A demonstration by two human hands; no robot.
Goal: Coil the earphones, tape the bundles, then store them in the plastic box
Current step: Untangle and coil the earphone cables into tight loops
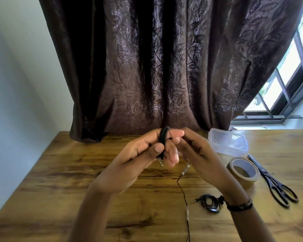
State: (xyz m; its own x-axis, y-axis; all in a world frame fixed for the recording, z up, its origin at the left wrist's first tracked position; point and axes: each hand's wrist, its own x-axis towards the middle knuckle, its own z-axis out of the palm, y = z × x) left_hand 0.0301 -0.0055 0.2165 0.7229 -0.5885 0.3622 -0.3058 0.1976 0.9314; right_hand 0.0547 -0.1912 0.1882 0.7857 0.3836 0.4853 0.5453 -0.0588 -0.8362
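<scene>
A black earphone cable [164, 137] is wound in several loops round the fingers of my left hand [143, 154], whose thumb presses the cable just above the hanging jack plug. My right hand [198, 152] pinches the loose part of the same cable right beside the loops. From there the rest of the cable [183, 193] hangs down to the table and trails toward me. A second black earphone [210, 203] lies coiled on the table near my right wrist. The clear plastic box [229, 142] sits at the back right.
A roll of brown tape [243, 170] stands right of my hands, with black scissors [273, 180] beside it. The wooden table [59, 180] backs onto a dark curtain [164, 67]; a window is at the far right.
</scene>
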